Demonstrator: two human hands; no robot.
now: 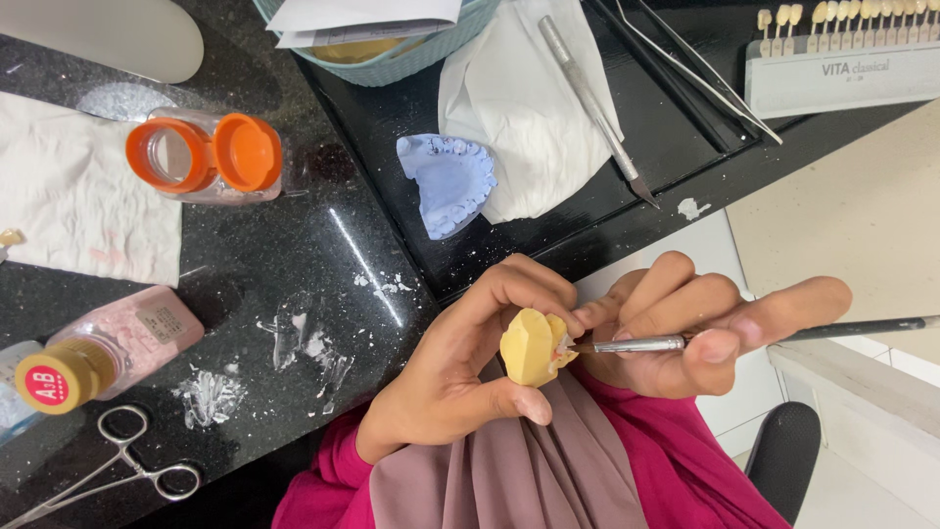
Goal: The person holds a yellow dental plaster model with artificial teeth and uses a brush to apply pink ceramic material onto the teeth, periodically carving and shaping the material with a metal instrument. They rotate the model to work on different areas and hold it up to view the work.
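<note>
Blue dental cast (pixel 448 182), orange-lidded jar (pixel 206 155), metal scissors-like clamp (pixel 117 468), tooth shade guide (pixel 842 61)

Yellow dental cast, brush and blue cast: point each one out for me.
Yellow dental cast (pixel 530 347), head view, on its flat yellow side.
Brush (pixel 641 344), head view, on its metal ferrule.
Blue cast (pixel 452 182), head view, on its middle.

Two hands: the left hand (pixel 460 362) and the right hand (pixel 705 323). Two dental casts: one yellow cast (pixel 534 348) near six o'clock, one blue cast (pixel 450 181) near twelve. Two bottles at nine o'clock: one orange-lidded jar (pixel 206 157), one pink bottle (pixel 108 348). One pair of scissors-like forceps (pixel 117 470) at eight o'clock.
</note>
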